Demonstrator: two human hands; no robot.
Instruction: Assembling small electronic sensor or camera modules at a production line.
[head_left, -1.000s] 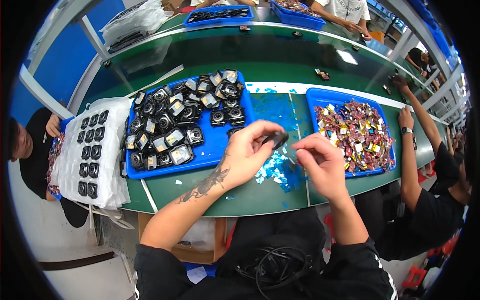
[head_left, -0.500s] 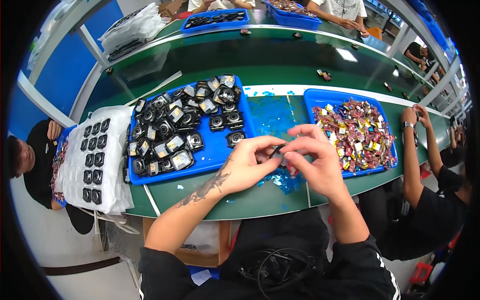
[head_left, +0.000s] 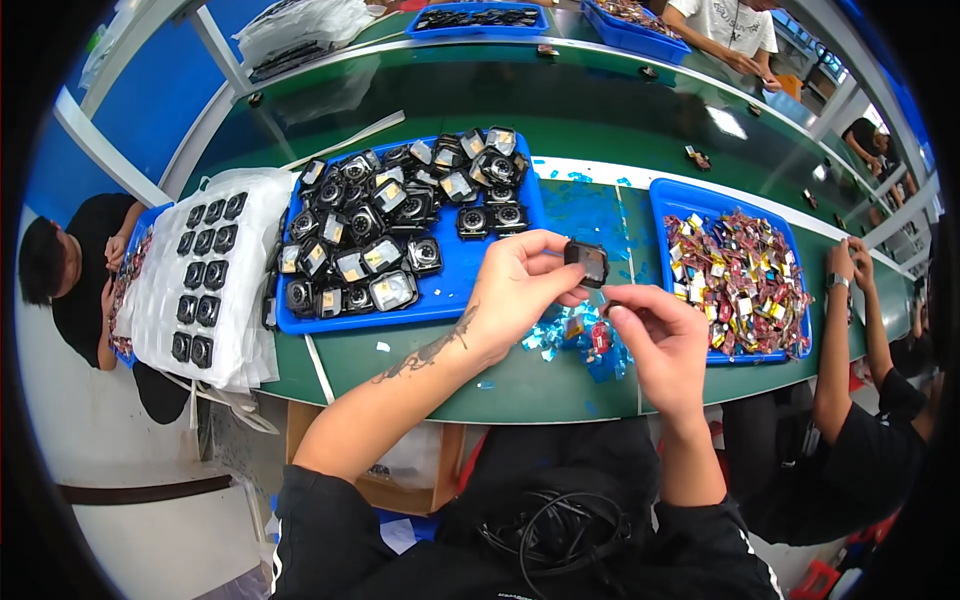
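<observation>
My left hand (head_left: 520, 285) grips a small black watch case (head_left: 587, 264) by its edge, its squarish, partly glassy face turned up. Close to it, my right hand (head_left: 660, 338) pinches something dark and small that I cannot make out. By the right fingertips shows a small red part (head_left: 600, 338) with a pale patch; whether it hangs from them or lies on the table, I cannot tell. Beneath both hands, shiny blue film scraps (head_left: 548, 335) are strewn. A blue tray (head_left: 470, 270) left of them holds piled black watch cases (head_left: 385, 205).
On the right, a blue tray (head_left: 665, 195) holds many small red, yellow and white parts (head_left: 740, 285). White sheets (head_left: 150, 310) at left carry rows of watch cases. A green conveyor belt (head_left: 450, 90) runs behind. Co-workers sit left, right and across.
My hands have drawn apart, and the watch case now shows clearly in the left one. The whole view has shifted, with the trays appearing farther right.
</observation>
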